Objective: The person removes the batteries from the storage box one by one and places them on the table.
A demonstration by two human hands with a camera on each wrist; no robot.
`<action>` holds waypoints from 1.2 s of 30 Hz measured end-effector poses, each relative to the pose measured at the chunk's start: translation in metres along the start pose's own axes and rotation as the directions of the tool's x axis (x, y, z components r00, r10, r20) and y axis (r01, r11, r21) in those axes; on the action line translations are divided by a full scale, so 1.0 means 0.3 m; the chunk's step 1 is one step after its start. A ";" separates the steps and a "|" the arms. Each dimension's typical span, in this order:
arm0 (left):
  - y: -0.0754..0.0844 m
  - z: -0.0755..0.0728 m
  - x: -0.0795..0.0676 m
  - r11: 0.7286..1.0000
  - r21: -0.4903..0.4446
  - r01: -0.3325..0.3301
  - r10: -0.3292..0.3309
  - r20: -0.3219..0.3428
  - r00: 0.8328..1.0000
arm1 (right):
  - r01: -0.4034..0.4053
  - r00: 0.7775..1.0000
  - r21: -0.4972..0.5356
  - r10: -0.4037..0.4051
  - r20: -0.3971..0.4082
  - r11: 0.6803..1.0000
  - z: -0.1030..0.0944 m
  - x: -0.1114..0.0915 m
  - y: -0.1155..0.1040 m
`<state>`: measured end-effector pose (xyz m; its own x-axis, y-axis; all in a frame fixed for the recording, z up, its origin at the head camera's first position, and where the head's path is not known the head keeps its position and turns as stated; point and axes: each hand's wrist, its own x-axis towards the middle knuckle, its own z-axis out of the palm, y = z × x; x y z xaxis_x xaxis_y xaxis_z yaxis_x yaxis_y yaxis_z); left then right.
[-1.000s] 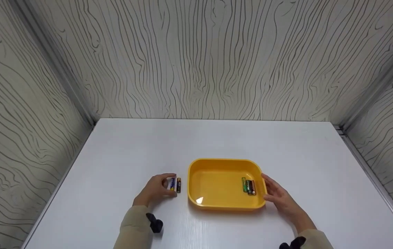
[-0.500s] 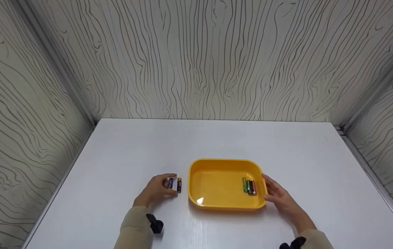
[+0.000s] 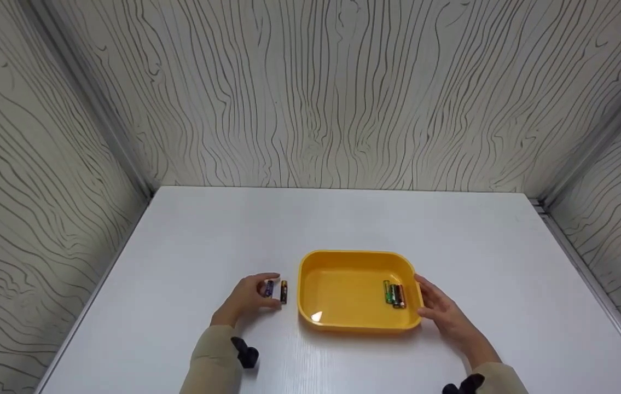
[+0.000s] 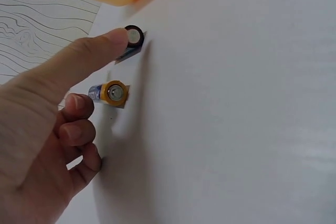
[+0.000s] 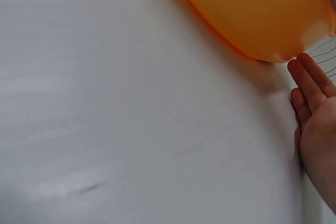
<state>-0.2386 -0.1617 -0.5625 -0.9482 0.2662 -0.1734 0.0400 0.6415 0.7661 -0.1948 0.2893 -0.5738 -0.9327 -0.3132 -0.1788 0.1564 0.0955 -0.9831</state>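
Observation:
My left hand [image 3: 247,298] reaches over two batteries lying on the table, thumb and index finger spread apart. The blue battery with a yellow end [image 4: 115,93] lies close to its bent fingers; whether they touch is unclear. The black battery with an orange band [image 3: 284,292] lies just right of the fingertips, and the thumb [image 4: 89,53] overlaps its end in the left wrist view. My right hand [image 3: 447,314] rests against the right side of the yellow tray [image 3: 357,329], its fingers fairly straight in the right wrist view. Inside the tray lie a green battery [image 3: 387,292], a dark one [image 3: 395,296] and a red one [image 3: 402,296].
The white table [image 3: 206,219] reaches back to a wood-grain patterned wall [image 3: 310,98]. Similar panels stand at left and right. Black wrist mounts [image 3: 245,353] sit at both cuffs.
The blue battery has shifted slightly left, toward the left palm, and turned a little. The left hand, right hand, tray and other batteries have stayed nearly where they were.

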 end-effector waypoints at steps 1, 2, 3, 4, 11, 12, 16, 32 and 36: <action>-0.001 0.000 0.000 1.000 -0.007 -0.002 0.002 0.002 1.000 | -0.009 1.000 -0.001 0.009 -0.007 1.000 0.001 0.000 0.001; -0.002 -0.001 0.001 1.000 -0.012 -0.006 0.006 0.003 1.000 | -0.016 1.000 -0.008 0.016 -0.012 1.000 0.001 0.001 0.001; -0.002 -0.002 0.000 1.000 -0.016 -0.010 0.011 0.004 1.000 | -0.020 1.000 -0.013 0.020 -0.012 1.000 0.001 0.001 0.002; 0.000 -0.003 -0.002 1.000 -0.021 -0.013 0.013 0.004 1.000 | -0.025 1.000 -0.017 0.025 -0.016 1.000 0.001 0.001 0.002; 0.027 -0.021 -0.009 0.998 -0.036 -0.048 0.048 0.003 0.999 | -0.015 1.000 -0.014 0.015 -0.003 1.000 -0.005 0.001 0.003; 0.034 -0.023 -0.010 0.998 -0.039 -0.049 0.049 0.002 0.999 | -0.010 1.000 -0.014 0.010 0.002 1.000 -0.005 0.000 0.003; 0.072 -0.029 -0.016 0.998 -0.022 -0.054 0.054 -0.013 0.998 | -0.007 1.000 -0.011 0.007 0.007 1.000 -0.002 0.001 0.002; 0.255 -0.014 -0.012 0.984 -0.019 -0.180 0.180 -0.013 0.984 | 0.029 0.999 0.042 -0.031 0.035 0.999 0.000 0.001 0.003; 0.292 0.007 -0.007 0.978 -0.019 -0.206 0.206 -0.009 0.978 | 0.010 1.000 0.034 -0.010 0.020 0.999 0.003 0.000 -0.003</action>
<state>-0.2325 -0.1045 -0.4963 -0.9225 0.3861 -0.0061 0.2286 0.5588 0.7972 -0.1947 0.2885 -0.5730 -0.9277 -0.3328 -0.1692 0.1582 0.0601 -0.9856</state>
